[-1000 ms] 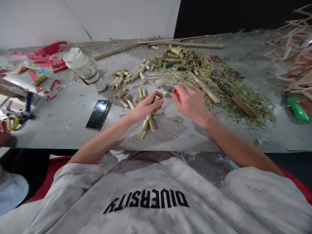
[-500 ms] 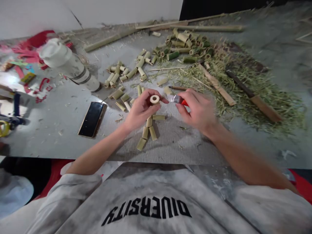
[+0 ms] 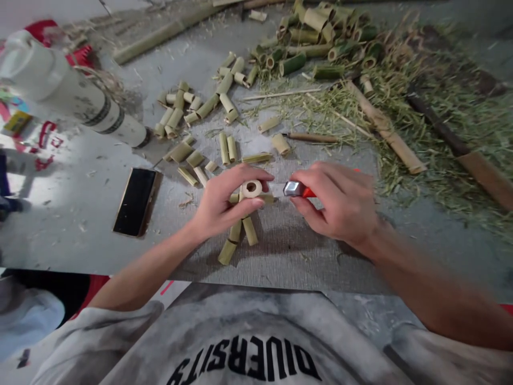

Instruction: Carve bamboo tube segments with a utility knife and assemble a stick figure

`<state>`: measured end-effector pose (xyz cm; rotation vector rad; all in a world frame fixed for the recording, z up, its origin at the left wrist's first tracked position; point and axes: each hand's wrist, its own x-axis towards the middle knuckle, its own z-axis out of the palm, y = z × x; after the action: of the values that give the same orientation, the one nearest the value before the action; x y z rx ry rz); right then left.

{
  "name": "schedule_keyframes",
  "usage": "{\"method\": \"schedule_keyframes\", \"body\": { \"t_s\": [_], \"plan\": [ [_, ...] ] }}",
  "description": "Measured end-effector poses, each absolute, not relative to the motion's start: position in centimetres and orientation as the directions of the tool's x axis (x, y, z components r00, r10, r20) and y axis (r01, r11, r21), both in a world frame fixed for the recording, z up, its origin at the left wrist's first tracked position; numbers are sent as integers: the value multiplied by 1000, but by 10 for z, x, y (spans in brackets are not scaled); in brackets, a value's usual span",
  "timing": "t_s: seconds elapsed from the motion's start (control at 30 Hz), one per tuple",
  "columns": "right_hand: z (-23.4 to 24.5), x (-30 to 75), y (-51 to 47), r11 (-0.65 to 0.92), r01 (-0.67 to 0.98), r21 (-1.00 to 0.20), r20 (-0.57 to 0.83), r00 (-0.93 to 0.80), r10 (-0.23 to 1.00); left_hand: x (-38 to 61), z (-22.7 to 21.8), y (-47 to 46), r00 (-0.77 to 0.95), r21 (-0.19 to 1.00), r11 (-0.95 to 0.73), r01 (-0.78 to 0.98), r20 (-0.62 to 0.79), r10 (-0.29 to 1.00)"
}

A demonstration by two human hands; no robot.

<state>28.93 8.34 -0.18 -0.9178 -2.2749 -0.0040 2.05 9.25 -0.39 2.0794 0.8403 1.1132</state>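
Observation:
My left hand (image 3: 222, 200) is closed around a short hollow bamboo piece (image 3: 252, 188), its cut ring end facing me. My right hand (image 3: 340, 200) grips a red lighter with a metal head (image 3: 294, 189), held a little to the right of that ring end. Both hands hover above the grey table (image 3: 300, 251). Under the left hand lie a few short bamboo pieces (image 3: 240, 235) on the table.
A black phone (image 3: 135, 201) lies left of my hands. A white bottle (image 3: 76, 96) lies on its side at far left. Several cut bamboo pieces (image 3: 200, 107) and green ones (image 3: 316, 37) are spread behind, with shavings, a bamboo stick (image 3: 385, 128) and a wooden-handled knife (image 3: 460, 147) at right.
My left hand has turned the bamboo piece so its hollow end faces me. Both hands have come lower in the view as the camera tilted down and closer.

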Motion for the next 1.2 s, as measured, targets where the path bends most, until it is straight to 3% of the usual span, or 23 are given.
{"method": "schedule_keyframes", "body": {
  "t_s": [0.1,0.2,0.33,0.43,0.67,0.9,1.2],
  "plan": [
    [-3,289,84,734,636,-239,575,-516,635,21,-3,88,445,854,-495,159,386,808],
    [-2,287,84,726,643,-243,573,-508,643,26,-5,82,444,986,-163,-37,162,881],
    [-2,285,82,752,610,-250,597,-515,616,36,-5,79,518,913,260,-314,-64,853],
    [-3,284,82,759,594,-266,578,-533,619,39,-4,78,566,840,403,-364,-144,812],
    [-5,283,82,738,611,-286,553,-524,648,34,-7,77,612,870,374,-320,-112,783],
    [-4,282,82,775,612,-159,525,-612,591,40,0,74,516,941,284,-182,-155,843],
    [-1,280,78,773,612,-164,467,-642,608,41,0,72,472,960,254,-114,-173,865]
  ]
}}
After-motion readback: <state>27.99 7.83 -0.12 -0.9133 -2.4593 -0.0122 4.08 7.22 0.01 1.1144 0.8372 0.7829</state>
